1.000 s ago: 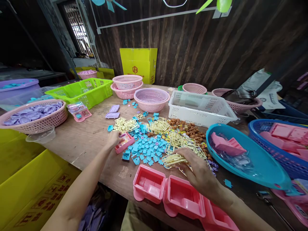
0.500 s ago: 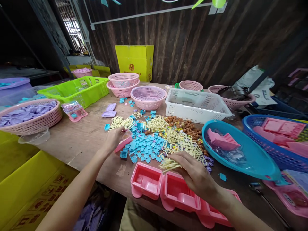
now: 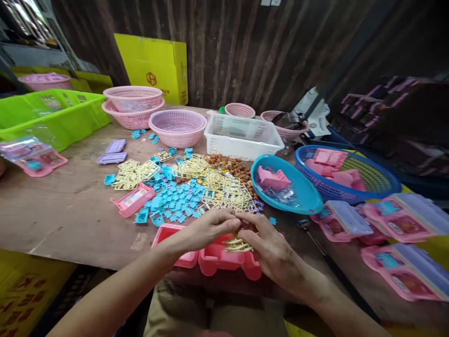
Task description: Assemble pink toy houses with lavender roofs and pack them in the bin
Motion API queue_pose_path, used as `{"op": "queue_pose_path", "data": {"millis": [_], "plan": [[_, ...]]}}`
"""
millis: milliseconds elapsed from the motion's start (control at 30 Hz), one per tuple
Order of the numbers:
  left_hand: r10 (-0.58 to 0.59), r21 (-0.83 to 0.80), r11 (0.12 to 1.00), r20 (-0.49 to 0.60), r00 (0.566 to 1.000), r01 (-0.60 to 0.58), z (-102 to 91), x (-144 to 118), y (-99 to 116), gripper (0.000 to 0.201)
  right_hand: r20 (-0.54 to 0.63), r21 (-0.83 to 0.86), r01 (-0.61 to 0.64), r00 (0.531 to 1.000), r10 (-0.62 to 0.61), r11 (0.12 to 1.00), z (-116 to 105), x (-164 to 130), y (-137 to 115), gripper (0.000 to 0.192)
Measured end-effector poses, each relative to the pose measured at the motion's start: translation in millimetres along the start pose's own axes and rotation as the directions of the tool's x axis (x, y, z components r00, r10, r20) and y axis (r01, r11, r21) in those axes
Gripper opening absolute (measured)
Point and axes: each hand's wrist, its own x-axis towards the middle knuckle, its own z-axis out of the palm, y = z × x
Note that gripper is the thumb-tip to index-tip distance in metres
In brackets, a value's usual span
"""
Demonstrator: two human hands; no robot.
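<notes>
My right hand is closed around a bundle of thin cream plastic frames, held above the front edge of the table. My left hand meets it, its fingertips pinched together at the right fingers; what they grip is hidden. Beneath both hands stands a row of pink plastic trays, partly covered by them. A pink toy part with a printed label lies to the left, next to scattered blue plastic pieces. More cream frames are piled behind the hands.
Brown nut-like pieces lie before a white basket. A teal basin and a blue basket stand to the right, near packed pink toys and a black-handled tool. Pink baskets and a green crate are behind.
My left hand has left the pink labelled part and moved right to join my right hand. The bundle stays in my right hand. The view has turned right and down.
</notes>
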Motion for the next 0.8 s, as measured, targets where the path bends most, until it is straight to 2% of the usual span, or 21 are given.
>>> {"op": "queue_pose_path", "data": {"millis": [100, 200, 333, 400, 467, 533, 633, 700, 800], "plan": [[-0.055, -0.253, 0.966, -0.024, 0.998, 0.047, 23.1, 10.9, -9.6, 0.040, -0.028, -0.011, -0.069, 0.997, 0.069, 0.998, -11.5, -15.7, 4.0, 0.031], [-0.092, -0.476, 0.877, -0.039, 0.995, 0.063, 48.1, 20.1, -17.0, 0.032, -0.077, -0.021, -0.099, 0.992, 0.097, 0.995, -18.7, -27.7, 8.6, 0.033], [-0.152, -0.598, 0.798, -0.077, 0.985, 0.076, 64.3, 29.2, -12.3, 0.029, -0.094, -0.034, -0.140, 0.986, 0.136, 0.990, -25.5, -40.9, 14.2, 0.033], [-0.155, -0.584, 0.809, -0.092, 0.984, 0.073, 64.5, 31.0, -5.9, 0.031, -0.084, -0.029, -0.155, 0.985, 0.152, 0.987, -28.8, -46.5, 17.0, 0.031], [-0.145, -0.491, 0.868, -0.106, 0.984, 0.075, 63.6, 30.4, -1.2, 0.031, -0.074, -0.030, -0.172, 0.983, 0.169, 0.985, -30.5, -51.7, 21.0, 0.028], [-0.118, -0.330, 0.942, -0.144, 0.982, 0.065, 64.6, 27.7, -1.1, 0.031, -0.073, -0.033, -0.181, 0.981, 0.178, 0.983, -28.9, -56.6, 27.3, 0.025], [-0.061, -0.043, 0.998, -0.170, 0.983, 0.055, 72.0, 21.9, -12.4, 0.036, -0.009, 0.002, -0.184, 0.983, 0.184, 0.983, -19.4, -63.5, 40.4, 0.022], [-0.037, 0.174, 0.982, -0.167, 0.985, 0.066, 79.3, 18.8, -25.3, 0.043, 0.077, 0.012, -0.182, 0.981, 0.180, 0.983, -10.9, -66.5, 49.0, 0.023], [0.053, 0.419, 0.908, -0.149, 0.987, 0.014, 88.4, 17.9, -44.1, 0.065, 0.165, -0.092, -0.151, 0.973, 0.164, 0.984, -1.3, -65.9, 56.0, 0.031]]}}
